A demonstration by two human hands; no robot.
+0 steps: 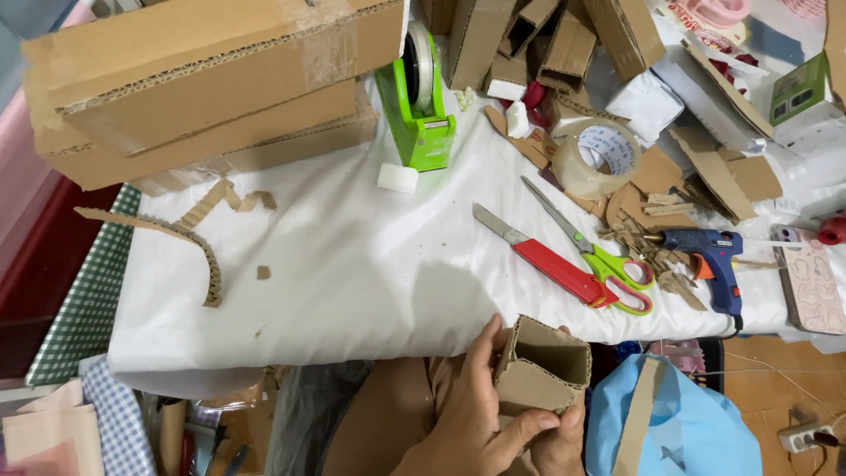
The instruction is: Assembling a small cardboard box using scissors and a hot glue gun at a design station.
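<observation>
From the head camera, the left hand [471, 414] wraps a firm grip around a small open-topped cardboard box [539, 366], thumb across its front wall. The right hand [564, 441] supports it from beneath, mostly hidden; whether it is closed I cannot tell. The box sits off the desk [352, 264] at its near edge, well short of the scissors [599, 256] and glue gun [709, 260].

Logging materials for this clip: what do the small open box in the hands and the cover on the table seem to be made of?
Small open box: corrugated cardboard, matte brown; folded walls with raw cut edges show. The left hand grips it; the right hand is beneath. Table cover: looks like thin white paper or plastic sheet, creased, slightly glossy; which one is unclear.
</observation>
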